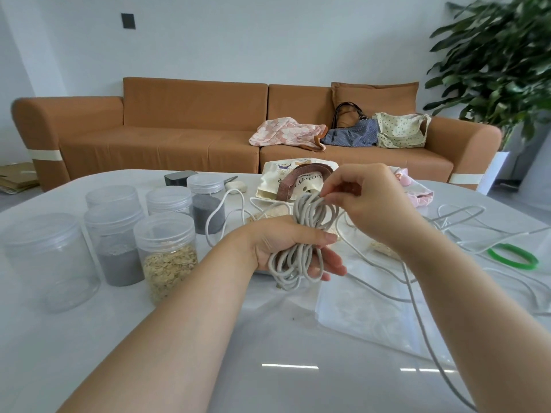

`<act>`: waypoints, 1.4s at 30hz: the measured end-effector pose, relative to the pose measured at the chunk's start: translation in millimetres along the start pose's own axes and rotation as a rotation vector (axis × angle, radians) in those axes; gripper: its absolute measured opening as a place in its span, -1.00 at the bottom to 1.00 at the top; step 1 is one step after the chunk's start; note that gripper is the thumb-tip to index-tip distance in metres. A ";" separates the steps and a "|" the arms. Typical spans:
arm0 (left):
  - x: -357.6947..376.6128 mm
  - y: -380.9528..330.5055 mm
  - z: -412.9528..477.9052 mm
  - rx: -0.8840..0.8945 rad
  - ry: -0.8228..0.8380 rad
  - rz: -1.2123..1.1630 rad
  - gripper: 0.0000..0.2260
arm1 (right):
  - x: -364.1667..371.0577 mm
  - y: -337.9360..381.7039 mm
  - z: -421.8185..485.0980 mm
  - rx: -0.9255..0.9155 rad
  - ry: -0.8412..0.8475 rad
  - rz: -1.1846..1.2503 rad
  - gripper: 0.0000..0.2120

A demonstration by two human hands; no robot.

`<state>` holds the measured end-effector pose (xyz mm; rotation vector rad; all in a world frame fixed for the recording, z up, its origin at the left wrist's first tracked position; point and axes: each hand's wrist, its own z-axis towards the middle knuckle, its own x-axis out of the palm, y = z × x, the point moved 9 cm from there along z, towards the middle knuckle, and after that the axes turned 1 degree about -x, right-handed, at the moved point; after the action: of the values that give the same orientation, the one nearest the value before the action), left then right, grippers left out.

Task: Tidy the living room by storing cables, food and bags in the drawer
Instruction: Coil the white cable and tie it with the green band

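Loose cable (423, 332): it leaves the frame at the bottom edge, and you cannot see its end.
Clear pouch (372, 311): flat on the worktop (268, 353), contents blurred.
Your left hand (286, 248): palm up, thumb clamped across the cable coil (301, 239), just above the worktop.
Your right hand (366, 201): fingertips pinching the coil's top loops.
Coil: pale grey, with uneven loops bunched at the middle.
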<state>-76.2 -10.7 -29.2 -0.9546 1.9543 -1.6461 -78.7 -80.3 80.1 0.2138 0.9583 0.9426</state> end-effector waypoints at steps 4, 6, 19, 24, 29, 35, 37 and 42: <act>-2.4 -0.3 -0.6 0.013 -0.042 -0.052 -0.72 | -6.1 -17.7 -0.4 0.109 -0.053 0.128 -0.85; -4.2 -0.1 -0.8 -0.003 -0.069 -0.029 -0.70 | -8.9 -28.2 -1.3 0.186 -0.093 0.167 -0.91; -0.8 4.5 2.6 -0.026 -0.024 0.039 -0.79 | 9.2 -24.4 -0.3 0.111 0.053 0.276 -0.77; -3.5 0.1 -2.6 -0.067 -0.035 0.061 -0.73 | 16.0 -25.8 -3.5 0.137 0.190 0.399 -0.90; -0.6 0.3 -4.8 -0.078 0.007 0.092 -0.66 | 22.1 -13.5 -8.2 0.087 0.308 0.404 -0.76; 1.3 3.5 -6.4 -0.117 0.009 0.145 -0.56 | 20.1 -1.2 -9.8 0.065 0.301 0.371 -0.63; 2.6 4.7 -7.9 -0.135 0.006 0.161 -0.66 | 20.3 3.0 -10.6 0.037 0.300 0.332 -0.60; 7.5 3.4 -5.1 -0.118 -0.011 0.134 -0.80 | 15.1 4.3 -8.0 0.026 0.202 0.219 -0.63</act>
<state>-85.6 -12.4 -30.5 -0.8527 2.0798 -1.4631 -84.1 -68.0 68.6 0.2522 1.1499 1.1697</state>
